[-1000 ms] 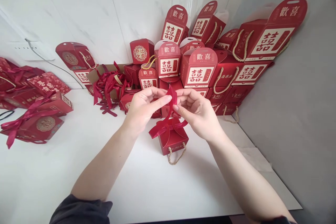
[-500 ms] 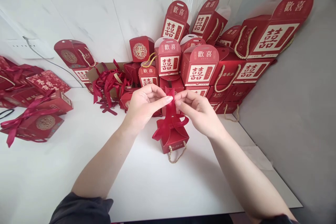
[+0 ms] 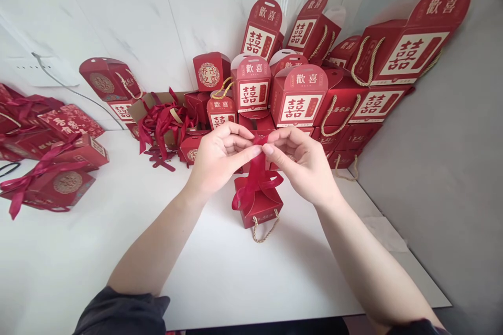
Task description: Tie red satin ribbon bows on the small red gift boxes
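A small red box (image 3: 262, 212) with a twisted cord handle (image 3: 265, 235) stands on the white table. Dark red ribbon (image 3: 257, 172) rises from its top, with loops or ends spreading left and right. My left hand (image 3: 220, 159) pinches the ribbon's raised part between thumb and fingers above the box. Close beside it, my right hand (image 3: 301, 162) also pinches the ribbon, the two thumb tips nearly touching. The fingertips partly hide the ribbon's upper end.
Stacked red gift boxes (image 3: 299, 97) stand behind the hands and to the right, against the wall. An open carton (image 3: 137, 110) of loose ribbons is behind left. Ribboned boxes (image 3: 66, 183) lie at the far left of the white table (image 3: 220, 282).
My right thumb and fingers have moved onto the ribbon's top, close to my left thumb. The ribbon's upper end now folds down between the fingertips, and its left loop has shifted slightly.
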The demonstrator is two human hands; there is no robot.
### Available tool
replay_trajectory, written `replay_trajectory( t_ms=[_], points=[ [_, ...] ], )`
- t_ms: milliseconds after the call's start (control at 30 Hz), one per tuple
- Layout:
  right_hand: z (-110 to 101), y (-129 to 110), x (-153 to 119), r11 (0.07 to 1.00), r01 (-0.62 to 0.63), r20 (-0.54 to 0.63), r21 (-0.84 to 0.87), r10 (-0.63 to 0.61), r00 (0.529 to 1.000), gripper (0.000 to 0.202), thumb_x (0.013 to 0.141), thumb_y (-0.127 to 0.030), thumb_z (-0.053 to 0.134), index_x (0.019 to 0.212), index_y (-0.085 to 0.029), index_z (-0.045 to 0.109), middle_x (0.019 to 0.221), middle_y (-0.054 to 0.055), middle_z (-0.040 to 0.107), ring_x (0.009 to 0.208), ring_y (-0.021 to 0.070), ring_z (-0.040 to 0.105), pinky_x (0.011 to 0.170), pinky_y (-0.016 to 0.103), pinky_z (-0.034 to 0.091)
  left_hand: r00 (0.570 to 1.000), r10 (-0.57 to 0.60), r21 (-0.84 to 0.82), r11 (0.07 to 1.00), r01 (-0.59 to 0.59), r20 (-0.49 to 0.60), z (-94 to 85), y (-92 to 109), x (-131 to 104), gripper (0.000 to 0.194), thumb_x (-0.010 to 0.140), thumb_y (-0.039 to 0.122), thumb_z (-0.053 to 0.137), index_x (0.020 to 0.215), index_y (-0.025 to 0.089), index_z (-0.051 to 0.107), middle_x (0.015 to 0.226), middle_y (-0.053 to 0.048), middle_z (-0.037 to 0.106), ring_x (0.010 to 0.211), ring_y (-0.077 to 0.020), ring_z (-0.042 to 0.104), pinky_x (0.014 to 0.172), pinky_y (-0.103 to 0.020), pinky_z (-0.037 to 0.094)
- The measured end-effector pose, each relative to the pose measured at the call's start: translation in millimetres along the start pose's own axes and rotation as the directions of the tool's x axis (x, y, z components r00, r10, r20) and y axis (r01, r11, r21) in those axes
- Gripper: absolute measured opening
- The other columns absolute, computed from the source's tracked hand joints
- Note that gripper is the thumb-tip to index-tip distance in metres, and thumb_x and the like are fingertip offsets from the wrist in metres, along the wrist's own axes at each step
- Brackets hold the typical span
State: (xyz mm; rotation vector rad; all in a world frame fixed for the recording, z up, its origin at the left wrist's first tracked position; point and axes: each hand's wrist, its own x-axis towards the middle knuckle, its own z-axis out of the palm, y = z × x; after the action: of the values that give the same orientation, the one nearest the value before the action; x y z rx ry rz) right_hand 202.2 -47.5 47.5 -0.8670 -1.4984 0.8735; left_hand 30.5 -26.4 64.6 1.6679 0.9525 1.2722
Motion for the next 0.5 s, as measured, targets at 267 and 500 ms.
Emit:
replay_trajectory(
  t_ms=[267, 500],
  points=[
    [-2.6, 2.3, 2.0, 0.994, 0.076, -0.112, -0.075, -0.084, 0.990, 0.017, 0.088, -0.036, 0.066, 0.082, -0.019, 0.063, 0.074, 0.000, 0.063, 0.065, 0.0123, 0.057, 0.060, 0.025, 0.046, 0.997, -0.006, 0.013, 1.000, 0.005, 0.081, 4.7, -0.1, -3.6, 0.025, 0.071, 0.027, 0.080, 0.088, 0.019, 0.063, 0.075, 0.001, 0.070, 0.069, -0.0111, 0.067, 0.062, -0.019, 0.057],
    [-0.7, 3.8, 1.4, 0.998, 0.051, -0.118, -0.025, -0.053, 0.992, 0.020, 0.088, -0.039, 0.065, 0.085, -0.020, 0.062, 0.073, 0.000, 0.064, 0.061, 0.0121, 0.057, 0.057, 0.026, 0.047, 0.996, -0.021, 0.028, 0.999, 0.018, 0.089, 5.3, 0.0, -3.8, 0.026, 0.073, 0.027, 0.079, 0.089, 0.019, 0.061, 0.074, 0.001, 0.070, 0.068, -0.0112, 0.067, 0.060, -0.019, 0.056]
  ],
)
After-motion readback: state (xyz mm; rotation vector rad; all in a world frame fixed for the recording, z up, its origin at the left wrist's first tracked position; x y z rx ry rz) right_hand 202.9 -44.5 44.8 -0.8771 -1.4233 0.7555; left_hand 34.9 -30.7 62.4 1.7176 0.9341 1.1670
